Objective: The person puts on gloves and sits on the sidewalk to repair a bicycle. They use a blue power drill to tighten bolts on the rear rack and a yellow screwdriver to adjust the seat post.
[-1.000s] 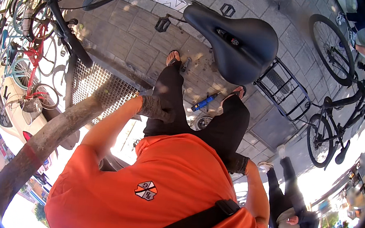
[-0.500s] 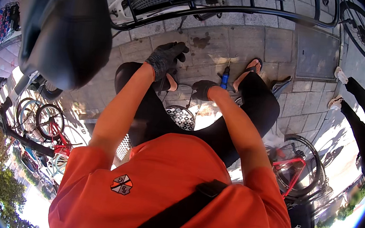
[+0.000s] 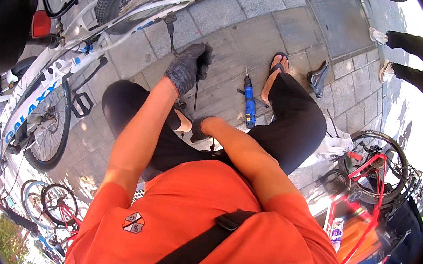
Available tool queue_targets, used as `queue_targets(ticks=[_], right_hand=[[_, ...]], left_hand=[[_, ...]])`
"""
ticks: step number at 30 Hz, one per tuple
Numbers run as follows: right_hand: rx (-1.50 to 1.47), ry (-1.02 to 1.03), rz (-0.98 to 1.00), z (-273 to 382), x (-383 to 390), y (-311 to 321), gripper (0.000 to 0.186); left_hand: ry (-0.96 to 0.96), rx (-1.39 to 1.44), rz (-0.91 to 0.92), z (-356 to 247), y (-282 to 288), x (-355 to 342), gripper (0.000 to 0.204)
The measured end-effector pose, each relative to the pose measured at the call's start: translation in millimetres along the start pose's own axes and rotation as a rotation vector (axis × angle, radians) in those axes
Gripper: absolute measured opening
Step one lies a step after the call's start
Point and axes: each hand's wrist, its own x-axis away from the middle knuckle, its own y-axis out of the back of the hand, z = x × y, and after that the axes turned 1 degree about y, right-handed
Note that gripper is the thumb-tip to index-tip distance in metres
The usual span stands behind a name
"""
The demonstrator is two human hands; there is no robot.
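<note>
My left hand (image 3: 190,69), in a grey knit glove, is closed with curled fingers. A thin dark rod (image 3: 196,96) points down from it toward my lap; its upper end is hidden in the hand. Lower and closer to my body, my right hand (image 3: 200,129) is bent inward between my knees in a dark glove. Its fingers look curled, and what they hold is hidden. On the paving to the right of both hands lies a blue-and-black power screwdriver (image 3: 249,102) with a thin bit at its far end. Beyond my left hand is a bicycle kickstand (image 3: 170,32).
A white bicycle (image 3: 39,89) stands close on my left, with a red rear reflector (image 3: 41,24). A dark saddle-shaped thing (image 3: 317,79) lies past my sandalled foot (image 3: 278,64). At right are a red bicycle (image 3: 379,193), a white plastic bag (image 3: 327,150) and another person's legs (image 3: 413,58).
My view has turned, bringing more of the white bicycle in at left. My right hand has drawn inward and left, closer to my body. The rod at my left hand now shows clearly.
</note>
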Motion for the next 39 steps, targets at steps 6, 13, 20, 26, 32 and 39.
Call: queue_targets(ticks=[6, 13, 20, 26, 32, 39], right_hand=[[-0.198, -0.433, -0.599, -23, 81, 120, 0.04], [0.223, -0.604, -0.481, -228, 96, 102, 0.025], [-0.467, -0.882, -0.872, -250, 105, 98, 0.034], [-0.603, -0.886, -0.912, -287, 60, 102, 0.042], [-0.838, -1.013, -0.963, -274, 45, 133, 0.048], [-0.842, -1.046, -1.033, -269, 54, 140, 0.05]], left_hand=[[-0.36, -0.27, 0.068, -42, -26, 95, 0.015], [-0.722, -1.201, 0.102, -81, -98, 178, 0.017], [-0.835, -1.352, 0.209, -86, -75, 118, 0.021], [-0.799, -1.207, 0.26, -97, -85, 97, 0.023], [-0.787, -1.17, 0.223, -107, -88, 88, 0.023], [-0.81, -1.181, 0.209, -114, -89, 84, 0.033]])
